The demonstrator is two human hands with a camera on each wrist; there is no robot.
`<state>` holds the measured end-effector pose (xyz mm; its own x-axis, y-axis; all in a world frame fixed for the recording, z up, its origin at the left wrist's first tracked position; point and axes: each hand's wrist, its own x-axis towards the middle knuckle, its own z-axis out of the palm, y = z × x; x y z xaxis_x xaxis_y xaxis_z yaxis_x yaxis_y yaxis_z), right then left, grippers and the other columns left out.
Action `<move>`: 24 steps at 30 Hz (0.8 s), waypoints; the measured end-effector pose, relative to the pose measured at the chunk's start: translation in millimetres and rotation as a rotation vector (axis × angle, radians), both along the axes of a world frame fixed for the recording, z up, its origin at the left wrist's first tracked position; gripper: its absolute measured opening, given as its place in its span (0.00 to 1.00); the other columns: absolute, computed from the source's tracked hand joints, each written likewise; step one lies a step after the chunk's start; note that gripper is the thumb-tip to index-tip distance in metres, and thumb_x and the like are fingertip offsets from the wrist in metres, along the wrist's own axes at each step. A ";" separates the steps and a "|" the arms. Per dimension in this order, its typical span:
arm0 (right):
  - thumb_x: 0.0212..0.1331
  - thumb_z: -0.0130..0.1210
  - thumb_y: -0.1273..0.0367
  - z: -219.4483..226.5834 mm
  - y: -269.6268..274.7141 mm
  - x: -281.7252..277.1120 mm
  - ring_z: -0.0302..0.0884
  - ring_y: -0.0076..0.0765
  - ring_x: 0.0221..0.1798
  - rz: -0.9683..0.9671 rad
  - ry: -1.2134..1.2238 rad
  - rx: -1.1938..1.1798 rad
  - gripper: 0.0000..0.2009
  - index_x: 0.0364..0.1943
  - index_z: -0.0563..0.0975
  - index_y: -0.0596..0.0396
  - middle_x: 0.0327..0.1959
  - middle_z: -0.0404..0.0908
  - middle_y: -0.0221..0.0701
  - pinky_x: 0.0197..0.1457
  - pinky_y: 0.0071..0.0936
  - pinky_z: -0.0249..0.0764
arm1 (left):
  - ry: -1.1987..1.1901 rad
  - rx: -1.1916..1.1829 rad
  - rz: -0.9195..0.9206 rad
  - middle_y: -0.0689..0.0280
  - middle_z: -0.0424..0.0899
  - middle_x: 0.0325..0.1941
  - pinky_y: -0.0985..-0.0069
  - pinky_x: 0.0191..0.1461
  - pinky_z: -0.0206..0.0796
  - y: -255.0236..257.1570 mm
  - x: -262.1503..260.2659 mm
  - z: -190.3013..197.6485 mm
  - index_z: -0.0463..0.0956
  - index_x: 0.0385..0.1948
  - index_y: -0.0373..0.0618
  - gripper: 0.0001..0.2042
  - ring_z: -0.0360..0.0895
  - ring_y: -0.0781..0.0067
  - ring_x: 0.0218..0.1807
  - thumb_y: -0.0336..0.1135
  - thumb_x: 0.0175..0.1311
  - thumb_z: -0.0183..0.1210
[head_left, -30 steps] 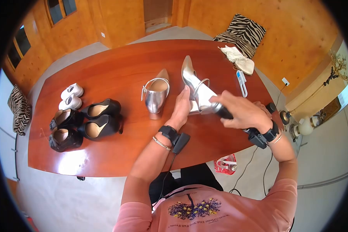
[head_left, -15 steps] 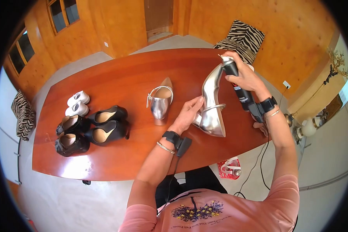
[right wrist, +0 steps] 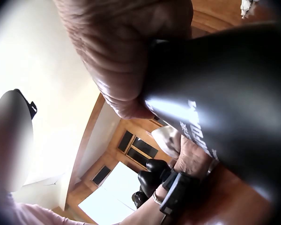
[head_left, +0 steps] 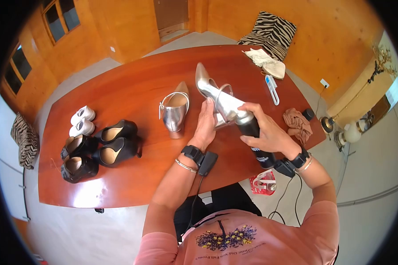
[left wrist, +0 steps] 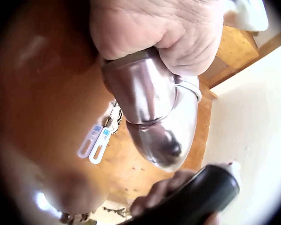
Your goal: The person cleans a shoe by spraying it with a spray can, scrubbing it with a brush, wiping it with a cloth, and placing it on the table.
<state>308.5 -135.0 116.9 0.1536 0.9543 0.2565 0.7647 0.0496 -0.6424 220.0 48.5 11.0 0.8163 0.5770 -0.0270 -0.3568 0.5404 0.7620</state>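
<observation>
My left hand [head_left: 204,126] holds a silver heeled shoe [head_left: 212,90] by its heel end, toe pointing away, above the table. In the left wrist view the silver shoe [left wrist: 147,93] hangs below the palm [left wrist: 159,33]. My right hand [head_left: 272,132] grips a black spray can [head_left: 250,128], its top close to the shoe's strap and back. The right wrist view shows the can [right wrist: 215,103] large, with white lettering, in the right hand [right wrist: 126,56]. A second silver shoe [head_left: 174,115] stands on the table just left of my left hand.
Black shoes [head_left: 115,143] and small white shoes [head_left: 82,120] stand on the left of the wooden table [head_left: 132,84]. At the right lie a white brush [head_left: 272,90], a pale cloth [head_left: 269,64], a brown cloth [head_left: 298,126] and a black cap [head_left: 308,114].
The held shoe has turned from its side-tilted pose and moved left, its toe pointing away again. My right hand has brought the can down from the toe to near the strap and back.
</observation>
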 end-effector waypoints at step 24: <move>0.53 0.73 0.62 -12.5 -27.7 273.9 0.78 0.50 0.56 -1.023 -0.266 0.571 0.41 0.67 0.61 0.62 0.56 0.75 0.50 0.61 0.40 0.74 | -0.021 -0.078 -0.140 0.61 0.76 0.65 0.62 0.69 0.68 10.9 2.3 -10.3 0.67 0.65 0.43 0.28 0.75 0.66 0.65 0.58 0.78 0.42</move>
